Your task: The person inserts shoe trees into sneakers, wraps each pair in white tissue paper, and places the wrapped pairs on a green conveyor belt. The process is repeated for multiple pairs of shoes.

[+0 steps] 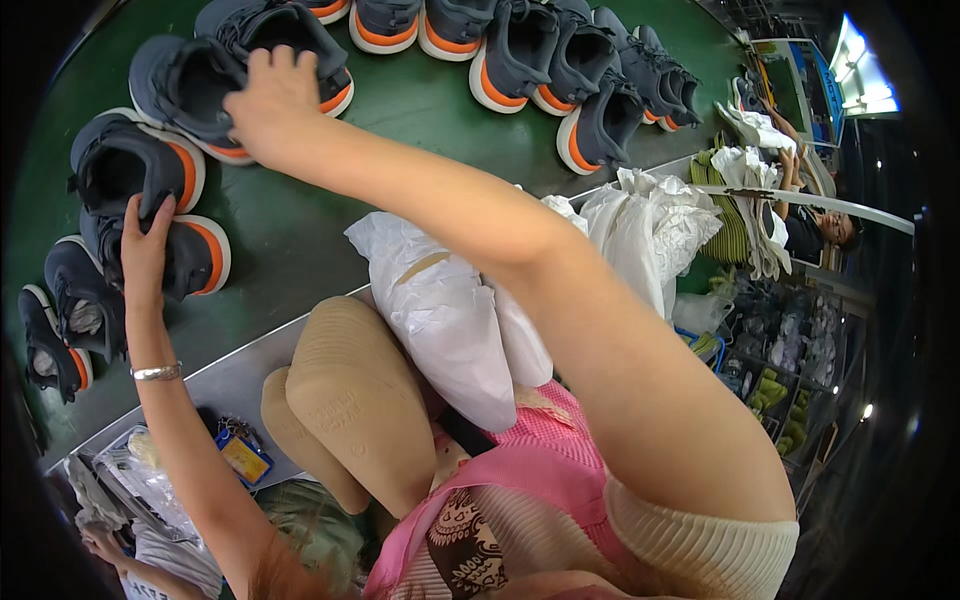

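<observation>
Dark grey shoes with orange and white soles stand on the green work surface [290, 215]. My left hand [144, 250] reaches to the left side, its thumb and fingers closed on the heel collar of a dark shoe [190, 260]; another shoe [122, 165] touches it from behind. Farther away, my right hand [275, 108] is closed over the heels of two neighbouring shoes. The nearer shoe [190, 90] lies by its thumb, and the farther shoe [270, 25] sits under its fingertips. Part of that grip is hidden behind the hand.
Several more dark shoes [515, 55] line the far side. Crumpled white paper [645, 235] and white-wrapped shapes [440, 320] lie at the near edge beside tan ribbed forms [350, 390]. A co-worker [820, 230] sits at right; another person's hand [105, 545] shows lower left.
</observation>
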Demonstrator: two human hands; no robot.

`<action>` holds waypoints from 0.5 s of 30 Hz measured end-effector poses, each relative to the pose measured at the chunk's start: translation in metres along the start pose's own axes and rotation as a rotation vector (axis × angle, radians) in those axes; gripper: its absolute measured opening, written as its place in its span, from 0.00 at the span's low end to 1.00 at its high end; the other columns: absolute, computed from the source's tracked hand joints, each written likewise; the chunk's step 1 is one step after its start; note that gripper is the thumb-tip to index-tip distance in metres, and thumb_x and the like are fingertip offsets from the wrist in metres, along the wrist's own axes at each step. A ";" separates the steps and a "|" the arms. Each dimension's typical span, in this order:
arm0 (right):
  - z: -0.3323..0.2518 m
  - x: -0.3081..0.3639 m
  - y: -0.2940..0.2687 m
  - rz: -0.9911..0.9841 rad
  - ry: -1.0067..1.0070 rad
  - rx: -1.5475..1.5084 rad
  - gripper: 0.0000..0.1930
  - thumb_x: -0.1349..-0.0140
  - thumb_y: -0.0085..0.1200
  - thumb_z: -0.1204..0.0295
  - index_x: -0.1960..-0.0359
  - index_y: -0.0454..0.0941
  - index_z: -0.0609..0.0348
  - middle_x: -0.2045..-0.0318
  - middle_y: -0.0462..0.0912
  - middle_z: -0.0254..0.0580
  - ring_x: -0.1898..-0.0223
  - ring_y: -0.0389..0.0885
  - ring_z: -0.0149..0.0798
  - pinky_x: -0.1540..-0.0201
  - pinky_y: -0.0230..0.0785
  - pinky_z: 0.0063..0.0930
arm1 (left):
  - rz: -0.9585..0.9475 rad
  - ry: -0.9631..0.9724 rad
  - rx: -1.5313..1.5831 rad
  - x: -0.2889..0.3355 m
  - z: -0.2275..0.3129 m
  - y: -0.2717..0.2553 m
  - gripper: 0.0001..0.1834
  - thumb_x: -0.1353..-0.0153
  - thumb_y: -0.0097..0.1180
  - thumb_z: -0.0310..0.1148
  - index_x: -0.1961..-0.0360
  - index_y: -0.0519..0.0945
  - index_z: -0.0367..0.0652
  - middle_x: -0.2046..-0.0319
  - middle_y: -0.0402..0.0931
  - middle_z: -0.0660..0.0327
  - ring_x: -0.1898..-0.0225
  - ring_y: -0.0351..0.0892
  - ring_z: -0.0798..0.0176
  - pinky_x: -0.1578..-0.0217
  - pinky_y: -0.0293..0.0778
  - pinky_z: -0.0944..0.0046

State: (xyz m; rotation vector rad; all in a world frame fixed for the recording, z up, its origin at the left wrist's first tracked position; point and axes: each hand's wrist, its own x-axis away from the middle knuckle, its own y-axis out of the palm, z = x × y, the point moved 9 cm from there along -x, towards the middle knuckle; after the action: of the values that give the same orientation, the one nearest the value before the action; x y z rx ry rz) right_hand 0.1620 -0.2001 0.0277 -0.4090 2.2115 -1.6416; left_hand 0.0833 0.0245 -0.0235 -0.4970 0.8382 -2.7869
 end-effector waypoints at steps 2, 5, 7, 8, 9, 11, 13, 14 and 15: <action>0.000 0.033 -0.024 0.044 -0.035 0.032 0.16 0.49 0.64 0.55 0.60 0.87 0.44 0.46 0.69 0.57 0.41 0.62 0.59 0.40 0.50 0.56 | -0.002 -0.138 -0.035 0.012 0.002 -0.023 0.27 0.42 0.64 0.41 0.45 0.73 0.38 0.59 0.79 0.58 0.61 0.78 0.67 0.61 0.74 0.69; 0.023 0.042 -0.020 -0.020 -0.106 0.384 0.22 0.51 0.63 0.46 0.60 0.87 0.43 0.46 0.70 0.58 0.45 0.66 0.58 0.47 0.57 0.41 | 0.032 0.012 -0.016 0.023 -0.004 0.025 0.27 0.43 0.64 0.41 0.47 0.74 0.38 0.61 0.79 0.55 0.62 0.78 0.63 0.59 0.73 0.66; 0.013 0.030 -0.003 -0.224 -0.051 0.454 0.25 0.53 0.61 0.42 0.60 0.87 0.43 0.47 0.72 0.57 0.46 0.67 0.58 0.46 0.58 0.42 | 0.074 -0.018 -0.124 0.030 0.007 0.007 0.23 0.43 0.64 0.44 0.54 0.75 0.39 0.65 0.80 0.54 0.63 0.77 0.63 0.59 0.72 0.66; 0.017 0.021 0.003 -0.284 -0.047 0.417 0.29 0.54 0.59 0.37 0.61 0.88 0.44 0.50 0.75 0.54 0.48 0.68 0.56 0.47 0.59 0.42 | 0.061 -0.049 -0.120 0.025 0.006 0.005 0.25 0.43 0.64 0.44 0.52 0.75 0.39 0.63 0.80 0.54 0.62 0.78 0.63 0.59 0.72 0.66; 0.021 0.017 0.006 -0.329 -0.057 0.336 0.29 0.54 0.59 0.37 0.60 0.87 0.45 0.50 0.75 0.53 0.48 0.69 0.54 0.47 0.59 0.41 | 0.045 -0.087 -0.111 0.023 0.003 0.006 0.26 0.43 0.65 0.45 0.51 0.75 0.38 0.62 0.80 0.53 0.61 0.78 0.62 0.58 0.72 0.66; 0.025 0.009 0.000 -0.397 -0.087 0.178 0.31 0.54 0.59 0.37 0.58 0.87 0.46 0.51 0.76 0.51 0.49 0.69 0.51 0.47 0.60 0.39 | 0.165 -0.103 0.001 0.026 0.001 -0.008 0.32 0.44 0.66 0.47 0.46 0.74 0.33 0.59 0.80 0.52 0.58 0.78 0.62 0.56 0.73 0.66; 0.031 0.008 -0.013 -0.373 -0.042 0.059 0.34 0.55 0.59 0.35 0.53 0.85 0.44 0.52 0.78 0.49 0.47 0.72 0.47 0.46 0.64 0.38 | 0.188 -0.086 0.114 0.023 0.003 -0.027 0.36 0.46 0.68 0.45 0.44 0.73 0.29 0.55 0.79 0.54 0.56 0.78 0.63 0.54 0.73 0.67; 0.034 0.009 -0.021 -0.357 -0.010 -0.021 0.35 0.56 0.60 0.35 0.52 0.84 0.43 0.52 0.79 0.49 0.47 0.74 0.47 0.46 0.65 0.38 | 0.156 -0.076 0.189 0.020 0.006 -0.037 0.35 0.46 0.69 0.44 0.44 0.73 0.30 0.55 0.79 0.55 0.56 0.78 0.63 0.54 0.73 0.68; 0.039 0.012 -0.027 -0.345 0.029 -0.104 0.36 0.57 0.60 0.35 0.51 0.84 0.42 0.52 0.80 0.49 0.47 0.75 0.47 0.45 0.66 0.38 | 0.114 -0.068 0.261 0.018 0.011 -0.042 0.34 0.46 0.69 0.43 0.45 0.74 0.30 0.55 0.79 0.55 0.56 0.78 0.64 0.54 0.73 0.69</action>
State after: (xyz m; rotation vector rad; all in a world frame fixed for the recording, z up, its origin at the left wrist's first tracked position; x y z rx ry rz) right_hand 0.1695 -0.2463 0.0421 -0.8402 2.3557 -1.7081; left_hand 0.0668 0.0487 0.0134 -0.4795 0.4626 -2.7023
